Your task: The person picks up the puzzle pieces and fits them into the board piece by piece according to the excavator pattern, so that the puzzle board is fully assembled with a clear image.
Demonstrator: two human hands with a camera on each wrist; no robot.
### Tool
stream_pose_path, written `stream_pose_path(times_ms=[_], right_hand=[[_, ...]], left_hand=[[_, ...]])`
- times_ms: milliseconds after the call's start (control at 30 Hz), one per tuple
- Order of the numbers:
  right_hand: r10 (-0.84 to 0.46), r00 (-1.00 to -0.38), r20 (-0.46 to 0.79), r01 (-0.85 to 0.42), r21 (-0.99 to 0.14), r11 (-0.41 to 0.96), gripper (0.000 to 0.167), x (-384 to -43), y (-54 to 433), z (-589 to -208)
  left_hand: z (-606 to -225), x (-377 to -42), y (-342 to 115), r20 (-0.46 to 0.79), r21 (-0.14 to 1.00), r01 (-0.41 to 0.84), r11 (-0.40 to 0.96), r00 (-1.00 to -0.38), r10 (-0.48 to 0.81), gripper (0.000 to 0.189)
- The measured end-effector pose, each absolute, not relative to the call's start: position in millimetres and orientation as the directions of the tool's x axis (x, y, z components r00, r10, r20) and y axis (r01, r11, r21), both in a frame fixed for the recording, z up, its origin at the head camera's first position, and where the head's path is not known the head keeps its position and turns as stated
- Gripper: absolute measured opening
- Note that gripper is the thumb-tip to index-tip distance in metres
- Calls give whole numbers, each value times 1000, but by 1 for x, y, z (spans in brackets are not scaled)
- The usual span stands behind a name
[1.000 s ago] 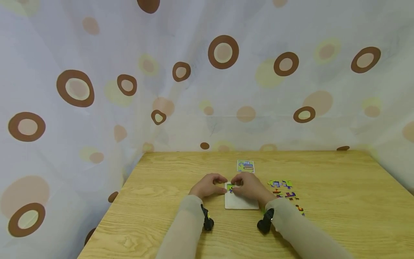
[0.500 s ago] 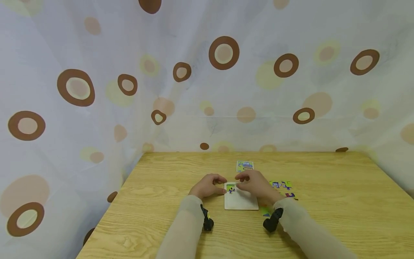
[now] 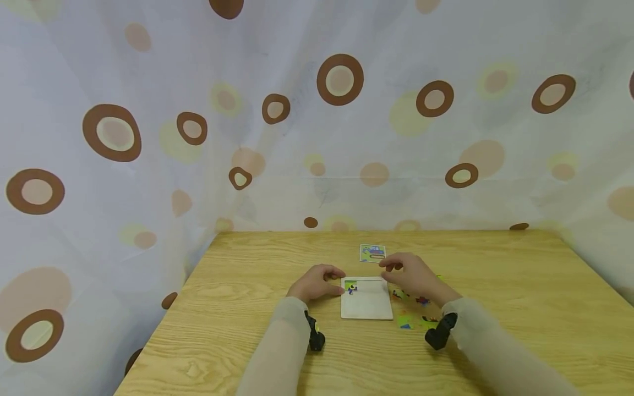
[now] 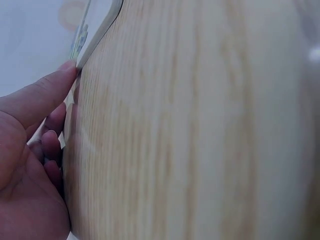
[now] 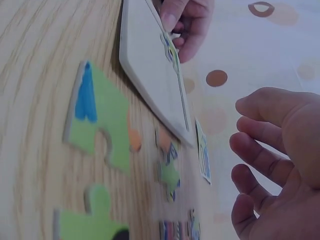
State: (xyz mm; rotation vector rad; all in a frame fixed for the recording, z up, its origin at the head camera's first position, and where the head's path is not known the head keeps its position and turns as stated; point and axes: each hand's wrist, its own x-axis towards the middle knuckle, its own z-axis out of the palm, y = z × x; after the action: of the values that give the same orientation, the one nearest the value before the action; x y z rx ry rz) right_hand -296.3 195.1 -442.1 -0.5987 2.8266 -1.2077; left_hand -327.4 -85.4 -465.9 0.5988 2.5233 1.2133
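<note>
Fingers, left: your left hand point(image 3: 316, 283) has its fingers clamped on the far-left corner of the white tray point(image 3: 366, 306), thumb touching the left edge, the others bent beside it.
Fingers, right: those of your right hand point(image 3: 413, 276) are apart and loosely bent, with nothing between them; you have them raised by the tray's far-right corner.
Tray contents: one green puzzle piece point(image 3: 351, 286) with dark markings sits inside the rim, in the tray's far-left corner, just beside your left thumb.
Loose pieces: a green-and-blue piece point(image 5: 102, 107) lies just off the tray's near-right corner, and other colourful pieces point(image 3: 428, 321) lie to the tray's right, partly hidden by your right hand and forearm.
Card: a picture card point(image 3: 371, 251) showing a blue vehicle on green lies beyond the tray's far edge.
Desk: the tray rests flat on a light wood-grain desk point(image 3: 238, 335).
Room: beyond the tray and desk hangs pale cloth point(image 3: 292, 60) patterned with brown rings, tan spots and yellow spots; it also covers both sides.
</note>
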Motion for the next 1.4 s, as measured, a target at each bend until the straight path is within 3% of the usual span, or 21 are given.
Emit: stream_pose_path(times_ms=[867, 1400], right_hand=[[-312, -948, 65, -271, -682, 680, 35, -296, 245, -439], [-342, -939, 27, -274, -658, 701, 34, -302, 268, -449]], left_hand=[[-460, -323, -87, -49, 784, 280, 555, -862, 505, 34], [-466, -326, -87, -75, 812, 217, 541, -882, 466, 33]])
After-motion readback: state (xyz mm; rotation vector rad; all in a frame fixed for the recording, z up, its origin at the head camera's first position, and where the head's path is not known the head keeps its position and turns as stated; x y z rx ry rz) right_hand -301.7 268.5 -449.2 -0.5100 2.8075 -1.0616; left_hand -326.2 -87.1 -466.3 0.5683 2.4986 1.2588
